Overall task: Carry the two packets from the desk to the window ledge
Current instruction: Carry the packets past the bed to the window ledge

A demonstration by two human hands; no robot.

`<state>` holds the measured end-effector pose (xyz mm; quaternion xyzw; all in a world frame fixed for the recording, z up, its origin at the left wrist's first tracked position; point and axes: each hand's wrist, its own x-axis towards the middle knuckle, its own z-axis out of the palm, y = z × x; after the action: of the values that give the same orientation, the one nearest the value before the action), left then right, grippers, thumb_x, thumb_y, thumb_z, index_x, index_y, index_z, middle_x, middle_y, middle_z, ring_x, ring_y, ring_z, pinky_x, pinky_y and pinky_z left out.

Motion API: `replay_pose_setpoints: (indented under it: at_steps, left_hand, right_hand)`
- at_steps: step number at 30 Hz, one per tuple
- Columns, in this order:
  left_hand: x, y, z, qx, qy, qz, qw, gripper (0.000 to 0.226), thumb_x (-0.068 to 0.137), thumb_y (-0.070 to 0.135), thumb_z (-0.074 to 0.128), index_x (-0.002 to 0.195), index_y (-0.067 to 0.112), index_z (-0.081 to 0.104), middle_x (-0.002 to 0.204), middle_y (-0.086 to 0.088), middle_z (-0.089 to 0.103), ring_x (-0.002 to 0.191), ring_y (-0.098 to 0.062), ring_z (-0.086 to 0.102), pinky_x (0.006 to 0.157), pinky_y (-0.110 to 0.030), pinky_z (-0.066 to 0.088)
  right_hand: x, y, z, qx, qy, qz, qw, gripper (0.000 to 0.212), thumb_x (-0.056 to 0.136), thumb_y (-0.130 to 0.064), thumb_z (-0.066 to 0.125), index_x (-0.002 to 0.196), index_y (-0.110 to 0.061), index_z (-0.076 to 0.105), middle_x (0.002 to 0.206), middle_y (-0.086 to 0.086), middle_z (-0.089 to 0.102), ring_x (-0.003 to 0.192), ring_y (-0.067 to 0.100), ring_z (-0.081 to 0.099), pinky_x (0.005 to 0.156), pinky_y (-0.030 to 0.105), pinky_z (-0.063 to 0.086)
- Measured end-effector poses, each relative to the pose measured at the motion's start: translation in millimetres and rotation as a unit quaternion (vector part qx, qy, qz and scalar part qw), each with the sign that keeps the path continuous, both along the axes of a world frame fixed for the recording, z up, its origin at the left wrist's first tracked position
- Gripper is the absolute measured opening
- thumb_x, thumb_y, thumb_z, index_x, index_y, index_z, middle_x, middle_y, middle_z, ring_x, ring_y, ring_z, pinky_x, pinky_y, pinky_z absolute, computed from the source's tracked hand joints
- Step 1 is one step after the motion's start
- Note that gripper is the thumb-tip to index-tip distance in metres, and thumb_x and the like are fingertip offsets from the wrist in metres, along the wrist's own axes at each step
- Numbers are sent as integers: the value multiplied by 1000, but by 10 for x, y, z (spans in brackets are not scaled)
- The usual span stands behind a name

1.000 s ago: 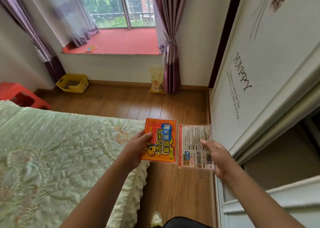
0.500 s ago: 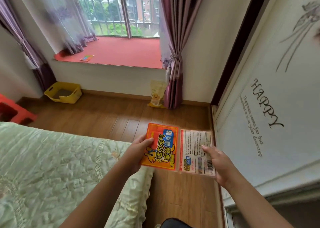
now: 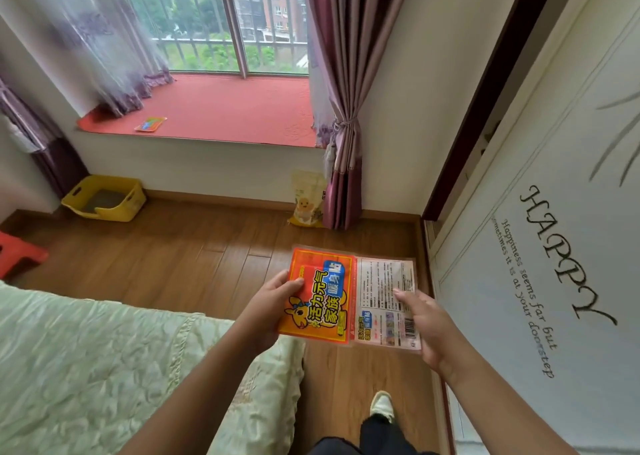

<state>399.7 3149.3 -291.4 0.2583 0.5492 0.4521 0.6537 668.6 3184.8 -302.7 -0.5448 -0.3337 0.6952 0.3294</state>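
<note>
My left hand point(image 3: 268, 311) grips an orange packet point(image 3: 320, 295) with blue and yellow print, its front side up. Beside it, my right hand point(image 3: 427, 330) grips a pale packet point(image 3: 384, 285) showing its white printed back and a barcode. Both packets are held side by side, edges touching, over the wooden floor in front of me. The window ledge point(image 3: 221, 110), covered in red cloth, lies ahead at the far wall. A small flat orange packet point(image 3: 151, 124) lies on the ledge near its left front edge.
A bed with a pale green quilt point(image 3: 114, 368) fills the lower left. A white wardrobe door point(image 3: 554, 247) with lettering runs along the right. On the floor stand a yellow basket point(image 3: 104, 198), a red stool point(image 3: 17, 252) and a yellow bag point(image 3: 306, 200) by the purple curtain point(image 3: 341, 108).
The view has advanced toward the window ledge, which now looks larger and closer. Both hands keep the same hold on the packets. A foot has come into view below.
</note>
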Motion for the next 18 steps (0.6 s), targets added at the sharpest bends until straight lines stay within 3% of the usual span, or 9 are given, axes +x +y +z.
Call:
replay_pose_setpoints:
  at_steps: [11, 18]
  left_hand:
    - [51, 1508, 11, -8, 14, 77, 997, 21, 98, 16, 57, 118, 14, 62, 98, -17, 79, 85, -36, 77, 66, -45, 64]
    - [-322, 2094, -1, -13, 9, 133, 991, 24, 97, 19, 59, 120, 11, 59, 103, -19, 78, 89, -37, 76, 66, -42, 64]
  right_hand:
    - [-31, 1912, 30, 8, -4, 86, 996, 17, 103, -21, 51, 113, -16, 64, 96, 8, 82, 89, 26, 79, 61, 36, 63]
    - [-476, 2837, 60, -15, 10, 137, 990, 21, 104, -22, 49, 117, -15, 64, 100, 10, 81, 91, 29, 78, 63, 40, 64]
